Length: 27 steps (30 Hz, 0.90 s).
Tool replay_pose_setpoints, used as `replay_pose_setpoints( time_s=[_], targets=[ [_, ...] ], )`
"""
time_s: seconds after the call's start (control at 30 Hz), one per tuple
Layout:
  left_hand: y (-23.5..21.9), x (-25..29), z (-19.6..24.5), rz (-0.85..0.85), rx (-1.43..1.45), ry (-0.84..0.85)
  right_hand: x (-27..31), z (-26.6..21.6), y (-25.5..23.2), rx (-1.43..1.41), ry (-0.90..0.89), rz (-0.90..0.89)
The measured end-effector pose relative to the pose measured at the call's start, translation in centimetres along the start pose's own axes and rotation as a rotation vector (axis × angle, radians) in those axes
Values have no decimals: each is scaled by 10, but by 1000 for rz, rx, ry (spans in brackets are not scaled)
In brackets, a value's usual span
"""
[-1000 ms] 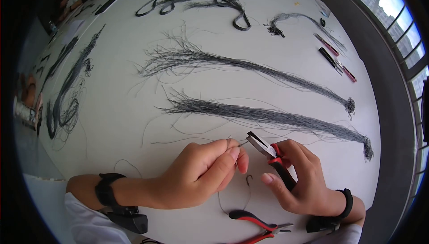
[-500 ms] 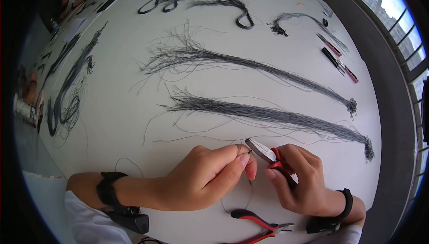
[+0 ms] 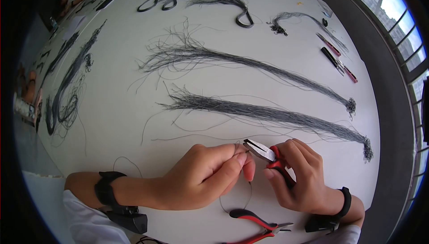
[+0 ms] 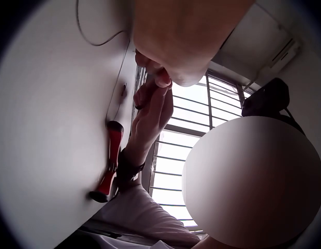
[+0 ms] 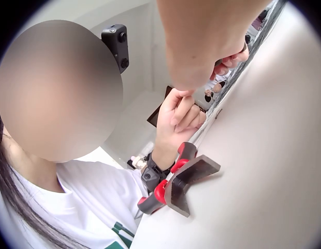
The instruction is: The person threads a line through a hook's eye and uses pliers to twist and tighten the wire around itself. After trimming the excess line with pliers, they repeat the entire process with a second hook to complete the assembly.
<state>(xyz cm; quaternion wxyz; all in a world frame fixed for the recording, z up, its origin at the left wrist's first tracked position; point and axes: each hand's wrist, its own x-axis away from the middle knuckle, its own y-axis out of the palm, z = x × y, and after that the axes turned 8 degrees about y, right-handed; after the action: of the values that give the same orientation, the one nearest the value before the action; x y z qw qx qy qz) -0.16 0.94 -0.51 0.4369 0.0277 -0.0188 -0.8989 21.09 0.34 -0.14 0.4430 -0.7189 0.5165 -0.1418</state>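
Observation:
My left hand pinches a thin dark line between thumb and forefinger, with the fingertips hiding most of the pinched part. Below these fingers, a loop of the line hangs toward the table. My right hand grips pliers with red and black handles. The tips of the pliers are right at the left fingertips. Lying on the table in front of me is a second pair of red and black pliers, which the right wrist view also shows up close.
Two long bundles of dark strands, the nearer bundle and the farther bundle, stretch across the white table, with tangled clumps at their right ends. Tools with pink handles lie at the right. Another coiled bundle is at the left.
My left hand has shifted slightly right, toward the pliers. The pliers' tips have come down and left to the left fingertips, and the hanging line has moved with the hand.

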Motion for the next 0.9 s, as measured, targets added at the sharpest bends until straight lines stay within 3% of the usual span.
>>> replay_pose_setpoints(
  time_s=[0.27, 0.33, 0.57, 0.77, 0.9],
  targets=[
    [2, 0, 0, -13, -39, 7, 1, 0, 0, 11, -2, -7],
    [4, -1, -5, 7, -46, 94, 2, 1, 0, 1, 4, -9],
    [5, 2, 0, 6, -42, 5, -1, 5, 1, 75, -21, 6],
    [3, 1, -5, 1, -60, 118, -3, 8, 0, 123, -41, 18],
    [4, 1, 3, 14, -15, -17, -6, 10, 0, 121, -66, 27]
  ],
)
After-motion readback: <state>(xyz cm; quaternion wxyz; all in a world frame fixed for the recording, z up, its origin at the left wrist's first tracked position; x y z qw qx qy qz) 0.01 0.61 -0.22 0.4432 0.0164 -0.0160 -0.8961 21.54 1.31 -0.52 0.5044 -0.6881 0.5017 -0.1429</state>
